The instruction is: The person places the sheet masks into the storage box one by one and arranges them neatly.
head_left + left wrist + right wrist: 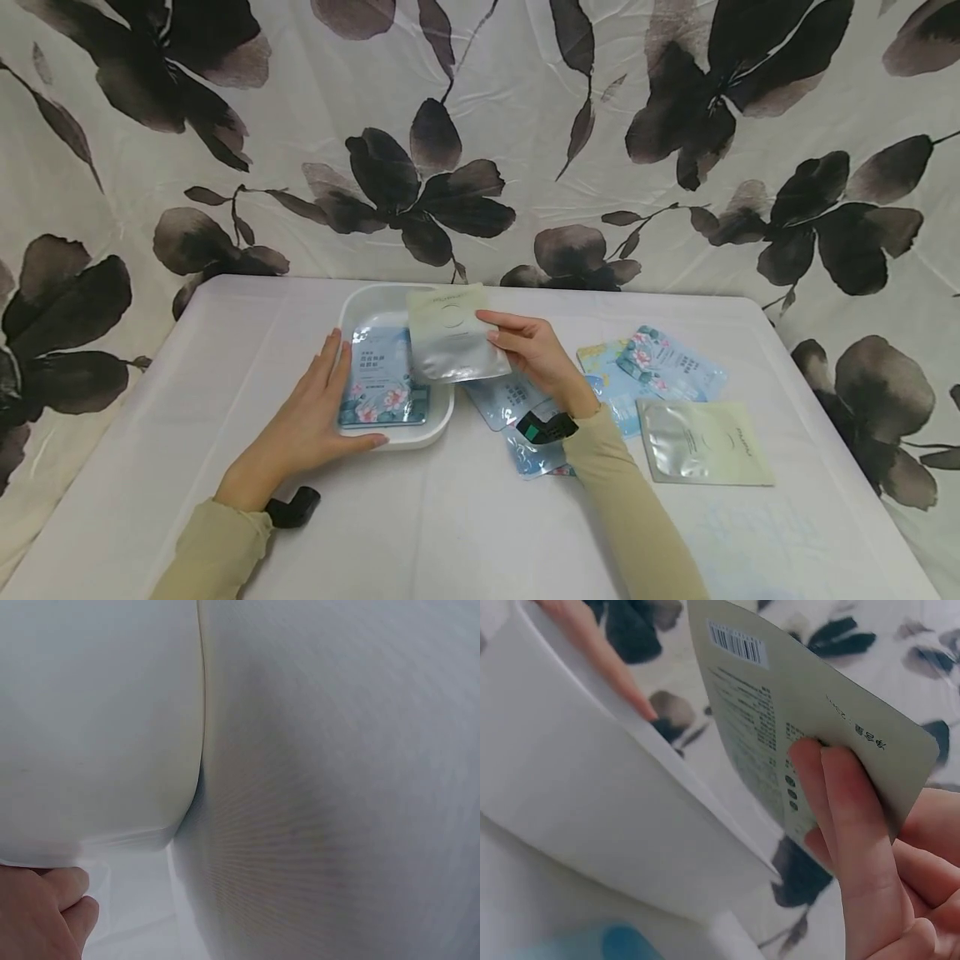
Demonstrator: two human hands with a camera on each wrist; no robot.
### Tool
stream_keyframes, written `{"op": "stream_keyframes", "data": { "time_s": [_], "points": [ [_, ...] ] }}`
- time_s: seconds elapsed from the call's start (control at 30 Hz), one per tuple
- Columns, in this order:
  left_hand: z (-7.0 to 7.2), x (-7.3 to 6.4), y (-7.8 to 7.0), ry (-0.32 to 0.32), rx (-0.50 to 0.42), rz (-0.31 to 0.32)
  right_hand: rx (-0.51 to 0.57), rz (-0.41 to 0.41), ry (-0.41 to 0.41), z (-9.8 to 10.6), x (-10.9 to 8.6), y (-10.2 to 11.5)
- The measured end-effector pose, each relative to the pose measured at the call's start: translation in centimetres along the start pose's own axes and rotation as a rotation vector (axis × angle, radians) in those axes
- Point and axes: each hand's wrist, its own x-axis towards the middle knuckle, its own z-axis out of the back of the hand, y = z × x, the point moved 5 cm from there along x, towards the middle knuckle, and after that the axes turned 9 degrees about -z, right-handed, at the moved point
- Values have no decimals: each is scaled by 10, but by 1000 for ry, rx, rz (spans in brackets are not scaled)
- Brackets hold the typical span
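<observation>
A pale green and silver face mask sachet [453, 337] is pinched at its right edge by my right hand [542, 354], raised over the right side of a white plastic tray [441, 427]. Barcode and small print on the sachet's back [739, 712] show in the right wrist view. Inside the tray lies a blue flowered face mask sachet [382, 371], with others perhaps beneath it. My left hand [303, 417] rests at the tray's near left corner, fingers extended along the left side and thumb across the front rim. The tray's outer wall [97, 727] fills much of the left wrist view.
Right of the tray, blue sachets [498, 400] lie partly under my right hand and wrist. Farther right are overlapping blue and yellow sachets [675, 362] and a green-silver sachet [708, 443]. A flowered cloth [555, 150] hangs behind the white-covered table [450, 533].
</observation>
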Motion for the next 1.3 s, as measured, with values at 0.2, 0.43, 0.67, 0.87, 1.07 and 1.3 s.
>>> {"op": "stream_keyframes", "data": {
  "time_s": [0.2,0.43,0.67,0.87,1.07,1.3],
  "points": [
    [2,1,2,-11,-9,-16,-76,-42,20,-24,2,-5],
    [3,1,3,-26,-7,-50,-152,-110,42,-46,4,-14],
    [3,2,2,-15,-14,-39,-160,-175,40,-63,2,-21],
    [3,1,3,-10,-4,-40,-177,-207,34,-71,1,-24],
    [2,-2,3,-27,2,-72,-232,-208,24,-77,-2,-27],
    [1,-5,5,-38,7,-91,-366,-186,4,-84,-3,-29]
  ]
}}
